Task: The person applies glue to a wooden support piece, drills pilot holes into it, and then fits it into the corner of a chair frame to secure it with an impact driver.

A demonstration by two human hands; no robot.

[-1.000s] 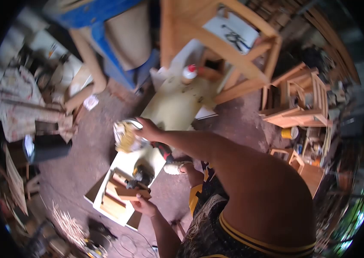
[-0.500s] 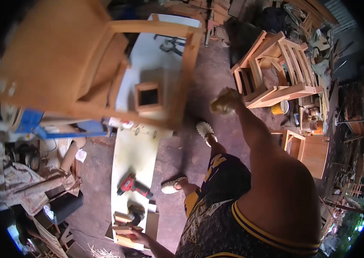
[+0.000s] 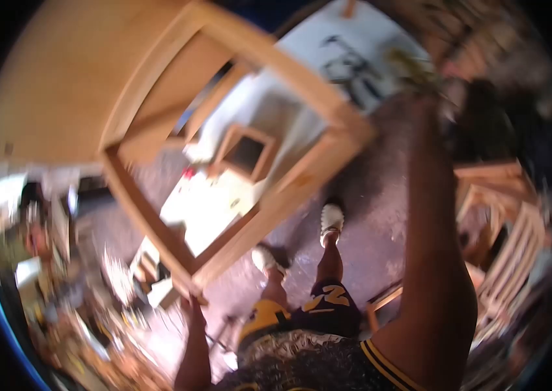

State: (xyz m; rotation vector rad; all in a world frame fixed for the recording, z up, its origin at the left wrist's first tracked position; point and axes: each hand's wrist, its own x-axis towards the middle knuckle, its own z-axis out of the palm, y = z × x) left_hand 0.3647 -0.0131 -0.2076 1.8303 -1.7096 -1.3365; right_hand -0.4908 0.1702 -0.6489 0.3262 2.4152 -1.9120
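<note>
The view is heavily motion-blurred. A large pale wooden frame [image 3: 289,195] with a solid panel at the upper left fills the middle and left. My left hand [image 3: 191,305] reaches up from the bottom and grips the frame's lowest corner. My right arm stretches up the right side. My right hand [image 3: 422,88] is raised near the top and closed on a yellowish bundle [image 3: 412,65] that is too blurred to identify.
Through the frame I see a white board [image 3: 204,208] on the reddish floor and a small open wooden box [image 3: 246,153]. My feet in white shoes [image 3: 331,218] stand beside it. Stacked wooden chair frames [image 3: 510,247] crowd the right, with clutter at the lower left.
My right hand lifted the yellowish bundle off the board and raised it high. My left hand left the wood blocks on the board and now holds the frame's corner. The view swung sharply.
</note>
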